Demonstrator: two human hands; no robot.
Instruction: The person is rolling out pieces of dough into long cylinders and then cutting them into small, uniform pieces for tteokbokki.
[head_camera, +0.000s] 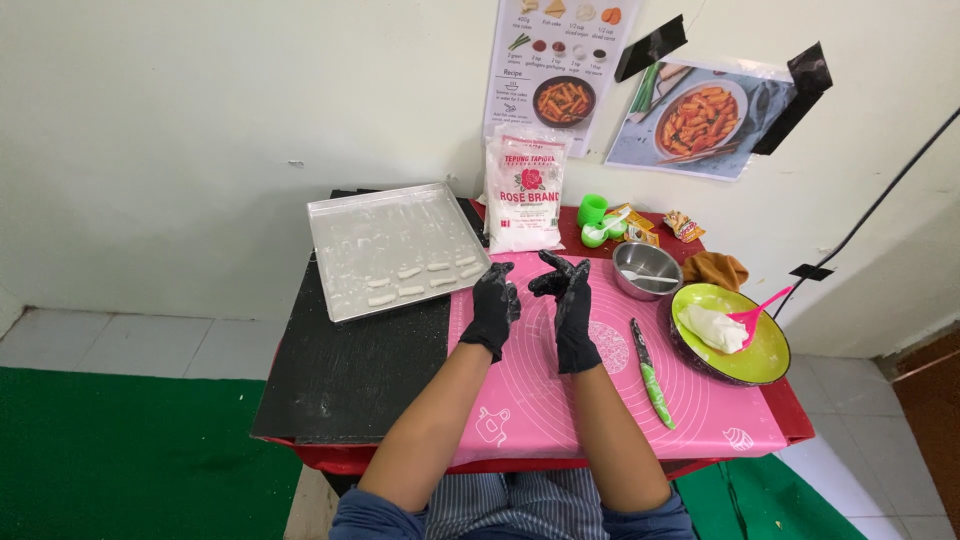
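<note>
Both my hands wear black gloves and hover above the pink silicone mat (540, 400), close together. My left hand (494, 305) is half curled, palm toward the right one. My right hand (568, 300) has its fingers spread upward. Whether a small bit of dough sits between the fingers is hidden. A metal baking tray (345, 225) to the left holds several short white dough sticks (425, 278) along its near part. To the right a green bowl (765, 355) holds a lump of white dough (712, 327) and a pink spatula (755, 308).
A green-handled knife (650, 375) lies on the mat's right side. A steel bowl (647, 270) with a spoon, a white flour bag (525, 195), a green cup (592, 210), small packets and a brown cloth (715, 268) stand at the back. A black board (350, 370) covers the left.
</note>
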